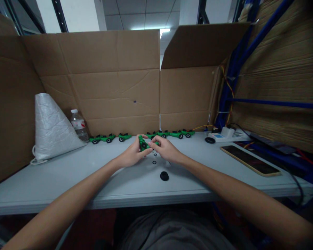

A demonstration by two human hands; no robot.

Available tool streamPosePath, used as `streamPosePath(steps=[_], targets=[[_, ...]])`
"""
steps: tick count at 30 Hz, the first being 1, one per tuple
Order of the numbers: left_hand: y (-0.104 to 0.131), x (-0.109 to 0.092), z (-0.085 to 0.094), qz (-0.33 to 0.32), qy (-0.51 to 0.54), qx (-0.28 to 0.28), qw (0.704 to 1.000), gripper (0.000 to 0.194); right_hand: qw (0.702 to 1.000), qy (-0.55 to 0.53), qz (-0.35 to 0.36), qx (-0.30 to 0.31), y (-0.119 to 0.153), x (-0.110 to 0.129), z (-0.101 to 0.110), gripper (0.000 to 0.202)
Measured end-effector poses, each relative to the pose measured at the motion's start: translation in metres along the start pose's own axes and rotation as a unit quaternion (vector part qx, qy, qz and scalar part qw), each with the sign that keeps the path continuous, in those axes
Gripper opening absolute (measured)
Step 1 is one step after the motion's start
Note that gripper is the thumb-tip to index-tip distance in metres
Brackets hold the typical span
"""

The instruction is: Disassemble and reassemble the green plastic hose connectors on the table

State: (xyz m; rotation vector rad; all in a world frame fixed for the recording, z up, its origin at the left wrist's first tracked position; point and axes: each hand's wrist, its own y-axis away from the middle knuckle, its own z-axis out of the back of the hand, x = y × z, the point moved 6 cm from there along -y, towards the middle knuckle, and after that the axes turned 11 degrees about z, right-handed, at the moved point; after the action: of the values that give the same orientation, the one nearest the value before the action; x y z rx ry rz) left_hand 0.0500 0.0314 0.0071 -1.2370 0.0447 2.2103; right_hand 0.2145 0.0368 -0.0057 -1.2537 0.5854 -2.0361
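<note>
A green toy car (143, 143) is held above the table by my left hand (132, 152), whose fingers wrap round its side. My right hand (165, 148) pinches at the car's right end; fingertips hide what exactly they grip there. Two small dark rings (154, 162) lie on the table just below the hands. Nearer the front edge sits a round black piece (164, 176). Behind my hands, several more green toy cars (124, 137) with black wheels stand in a row along the cardboard.
At the left are a silvery drawstring bag (53, 128) and a water bottle (79, 125). A phone (250, 159) lies at the right, near a white power strip (224, 134) and a black disc (210, 140). Cardboard walls (114, 86) enclose the back and left of the table (54, 184).
</note>
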Motion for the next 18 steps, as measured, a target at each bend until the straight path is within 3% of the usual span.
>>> streamPosePath(steps=[8, 18], targets=[[0.005, -0.010, 0.001, -0.038, -0.096, -0.008, 0.995, 0.063, 0.999, 0.026, -0.001, 0.028, 0.003, 0.000, -0.003, 0.032], [0.008, -0.016, -0.001, -0.062, -0.081, 0.014, 0.995, 0.056, 0.998, 0.020, -0.007, 0.053, 0.006, 0.004, -0.006, 0.030]])
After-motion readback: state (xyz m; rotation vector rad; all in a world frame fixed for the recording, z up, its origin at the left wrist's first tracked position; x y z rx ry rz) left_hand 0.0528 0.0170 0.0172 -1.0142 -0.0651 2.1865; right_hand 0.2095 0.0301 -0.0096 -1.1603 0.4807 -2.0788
